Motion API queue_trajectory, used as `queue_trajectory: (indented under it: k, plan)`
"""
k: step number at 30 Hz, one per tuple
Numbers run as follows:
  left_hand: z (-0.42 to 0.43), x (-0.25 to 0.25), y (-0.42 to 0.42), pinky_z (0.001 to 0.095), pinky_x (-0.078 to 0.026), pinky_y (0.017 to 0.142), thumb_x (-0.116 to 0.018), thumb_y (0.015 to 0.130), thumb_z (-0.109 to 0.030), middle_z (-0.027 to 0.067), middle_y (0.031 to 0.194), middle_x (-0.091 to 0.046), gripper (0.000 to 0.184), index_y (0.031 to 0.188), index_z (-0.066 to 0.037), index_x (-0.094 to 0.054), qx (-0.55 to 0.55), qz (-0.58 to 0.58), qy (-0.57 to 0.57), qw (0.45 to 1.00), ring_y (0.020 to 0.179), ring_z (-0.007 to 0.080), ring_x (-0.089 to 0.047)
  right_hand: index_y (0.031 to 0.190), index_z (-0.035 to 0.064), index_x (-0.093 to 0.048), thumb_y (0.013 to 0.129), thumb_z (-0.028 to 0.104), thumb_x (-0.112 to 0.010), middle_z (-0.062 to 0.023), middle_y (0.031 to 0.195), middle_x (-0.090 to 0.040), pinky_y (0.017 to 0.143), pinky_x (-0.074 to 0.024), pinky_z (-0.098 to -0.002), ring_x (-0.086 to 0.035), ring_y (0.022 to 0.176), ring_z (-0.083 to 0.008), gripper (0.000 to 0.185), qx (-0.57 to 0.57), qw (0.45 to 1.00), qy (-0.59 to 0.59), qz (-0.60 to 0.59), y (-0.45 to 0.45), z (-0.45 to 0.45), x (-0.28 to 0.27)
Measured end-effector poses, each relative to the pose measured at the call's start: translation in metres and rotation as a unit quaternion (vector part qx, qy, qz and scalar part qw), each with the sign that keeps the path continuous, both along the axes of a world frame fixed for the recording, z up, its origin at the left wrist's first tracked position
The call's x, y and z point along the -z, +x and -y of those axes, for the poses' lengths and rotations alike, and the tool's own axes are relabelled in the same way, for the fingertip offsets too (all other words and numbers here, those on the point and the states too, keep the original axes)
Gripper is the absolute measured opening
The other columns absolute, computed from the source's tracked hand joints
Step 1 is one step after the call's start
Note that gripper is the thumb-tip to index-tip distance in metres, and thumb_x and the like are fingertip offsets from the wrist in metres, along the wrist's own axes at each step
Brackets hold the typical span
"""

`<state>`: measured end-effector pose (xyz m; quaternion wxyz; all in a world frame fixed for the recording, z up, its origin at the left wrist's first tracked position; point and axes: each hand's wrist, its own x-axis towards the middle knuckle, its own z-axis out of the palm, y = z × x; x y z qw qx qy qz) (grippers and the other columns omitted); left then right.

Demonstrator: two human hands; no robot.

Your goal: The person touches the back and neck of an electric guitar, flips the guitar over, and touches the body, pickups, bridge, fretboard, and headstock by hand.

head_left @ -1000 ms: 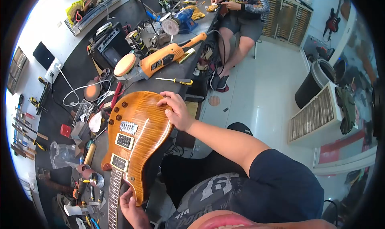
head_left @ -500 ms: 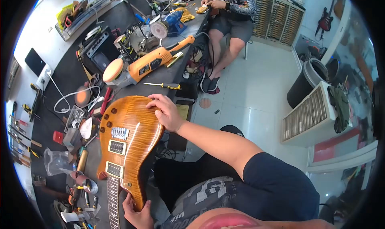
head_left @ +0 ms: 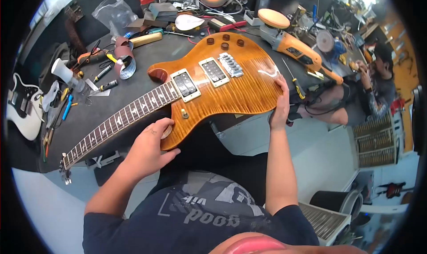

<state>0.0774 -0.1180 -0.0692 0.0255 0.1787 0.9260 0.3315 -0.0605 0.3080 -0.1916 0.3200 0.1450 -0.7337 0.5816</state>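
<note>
- Left hand, lower left of centre: clamped on the horn of the guitar!
- Guitar's mid-frame, face up, partly over the desk.
- Right hand, right of centre, meets its rim; clamped, can't tell. Seemingly steadying both ends!

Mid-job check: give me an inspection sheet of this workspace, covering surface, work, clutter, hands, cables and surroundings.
Surface: dark workbench, with a bare patch near the sandpaper roll.
Job's things: amber guitar, face toward the camera, its neck running to the image's lower left.
Clutter: orange power tool, screwdriver, clear plastic bag.
Left hand: holds the guitar at the horn beside the neck.
Right hand: against the body's rounded end; grip unclear.
Cables: white cable curving across the bench's far side.
Surroundings: another person beyond the power tool; black bin; pale floor.
</note>
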Motion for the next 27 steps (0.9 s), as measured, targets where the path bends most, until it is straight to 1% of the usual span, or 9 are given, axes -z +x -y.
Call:
queue_trajectory:
  k: [4,5,6,8,9,12,15,19,27]
  plan:
    - [0.011,-0.005,-0.002,0.0474,-0.061,0.098,-0.098,0.086,-0.029,0.0221,0.124,-0.075,0.078,0.150,-0.004,-0.061,0.048,-0.063,-0.006,0.997,0.113,0.0408,-0.075,0.155,-0.0016,-0.057,0.116,0.060,-0.046,-0.0226,0.170,-0.049,0.135,-0.0309,-0.0479,-0.042,0.161,-0.0338,0.073,-0.062,0.994,-0.087,-0.003,0.005,0.001,0.007]
    - [0.012,-0.010,-0.004,0.0441,-0.063,0.088,-0.098,0.085,-0.036,0.0191,0.113,-0.077,0.077,0.148,-0.004,-0.066,0.046,-0.055,-0.011,0.997,0.097,0.0369,-0.077,0.154,-0.0001,-0.059,0.116,0.063,-0.043,-0.0227,0.170,-0.050,0.133,-0.0321,-0.0476,-0.045,0.159,-0.0346,0.075,-0.014,1.000,-0.012,-0.001,0.006,-0.004,0.005]
    - [0.015,-0.012,-0.007,0.0418,-0.063,0.082,-0.098,0.085,-0.032,0.0163,0.107,-0.079,0.066,0.138,-0.003,-0.072,0.052,-0.101,-0.033,0.993,0.086,0.0330,-0.077,0.153,0.0014,-0.062,0.116,0.066,-0.039,-0.0229,0.171,-0.050,0.132,-0.0334,-0.0473,-0.047,0.158,-0.0353,0.078,0.050,0.997,0.065,0.006,0.009,-0.011,0.003]
    - [0.016,-0.002,-0.018,0.0437,-0.061,0.079,-0.093,0.088,-0.016,0.0147,0.104,-0.080,0.041,0.123,-0.003,-0.076,0.036,-0.186,0.007,0.982,0.085,0.0329,-0.077,0.153,0.0052,-0.063,0.116,0.065,-0.039,-0.0208,0.168,-0.053,0.131,-0.0350,-0.0482,-0.049,0.157,-0.0370,0.074,0.080,0.994,0.076,-0.011,0.010,-0.008,0.002]
    - [0.012,-0.005,-0.024,0.0449,-0.062,0.082,-0.089,0.089,-0.009,0.0152,0.104,-0.080,0.035,0.121,-0.002,-0.076,0.010,-0.229,-0.003,0.973,0.088,0.0352,-0.077,0.151,0.0051,-0.064,0.117,0.065,-0.036,-0.0224,0.167,-0.054,0.131,-0.0350,-0.0488,-0.049,0.156,-0.0393,0.074,0.111,0.989,0.096,-0.005,0.011,-0.008,0.002]
    - [-0.001,-0.033,-0.058,0.0519,-0.050,0.118,-0.075,0.100,-0.005,0.0304,0.150,-0.067,0.053,0.152,0.003,-0.063,0.048,-0.289,-0.097,0.951,0.138,0.0466,-0.065,0.148,0.0030,-0.064,0.117,0.066,-0.034,-0.0265,0.164,-0.054,0.131,-0.0326,-0.0496,-0.049,0.156,-0.0425,0.077,0.119,0.988,0.094,-0.032,0.009,-0.003,-0.001]
    - [-0.009,-0.012,-0.079,0.0536,-0.039,0.129,-0.069,0.106,-0.010,0.0332,0.174,-0.045,0.068,0.169,0.004,-0.046,0.017,-0.227,-0.185,0.956,0.156,0.0492,-0.050,0.149,0.0033,-0.063,0.116,0.067,-0.035,-0.0268,0.165,-0.053,0.132,-0.0317,-0.0500,-0.047,0.157,-0.0427,0.077,0.105,0.990,0.094,-0.012,0.014,-0.005,-0.010]
    - [-0.014,-0.019,-0.083,0.0537,-0.039,0.129,-0.065,0.110,-0.018,0.0331,0.178,-0.039,0.072,0.172,0.006,-0.039,0.030,-0.151,-0.219,0.964,0.158,0.0507,-0.047,0.150,0.0037,-0.062,0.115,0.068,-0.036,-0.0267,0.166,-0.052,0.132,-0.0307,-0.0504,-0.046,0.158,-0.0426,0.078,0.094,0.992,0.089,0.003,0.018,-0.003,-0.013]
    - [-0.014,-0.013,-0.084,0.0530,-0.040,0.128,-0.060,0.113,-0.019,0.0316,0.179,-0.037,0.070,0.175,0.002,-0.035,0.025,-0.157,-0.235,0.959,0.158,0.0494,-0.047,0.149,0.0030,-0.063,0.114,0.066,-0.038,-0.0245,0.166,-0.052,0.133,-0.0307,-0.0498,-0.046,0.157,-0.0412,0.076,0.108,0.991,0.075,-0.007,0.015,0.001,-0.008]
